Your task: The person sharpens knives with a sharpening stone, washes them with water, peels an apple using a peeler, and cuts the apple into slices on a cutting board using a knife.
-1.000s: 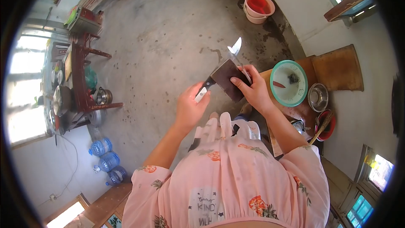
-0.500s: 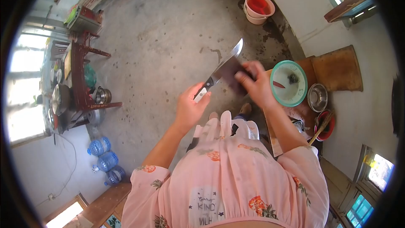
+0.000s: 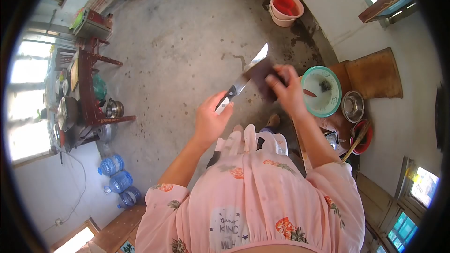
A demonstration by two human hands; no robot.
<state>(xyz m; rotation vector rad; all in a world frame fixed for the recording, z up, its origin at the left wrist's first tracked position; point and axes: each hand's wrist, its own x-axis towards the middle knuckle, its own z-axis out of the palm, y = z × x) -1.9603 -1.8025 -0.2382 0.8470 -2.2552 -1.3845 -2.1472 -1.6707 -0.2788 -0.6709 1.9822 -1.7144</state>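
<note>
Left hand grips black-and-white-handled, silver-bladed metal knife, tip ahead of hand. Right hand pinches flat dark-brown square, blurred, across mid-blade. Looks mid-pass, unfinished; share of blade done: can't tell. Green-rimmed basin just beside right hand.

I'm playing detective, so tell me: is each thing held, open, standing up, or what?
Knife: held by its handle, blade partly hidden
Dark block: held, blurred, overlapping the blade
Left hand: closed around the knife's handle
Right hand: gripping the dark block
Green-rimmed basin: upright, a dark clump inside; water, cannot tell
Metal bowl: upright, open-topped
Pink bucket: upright, red vessel in its top
Window pane: swung open
</note>
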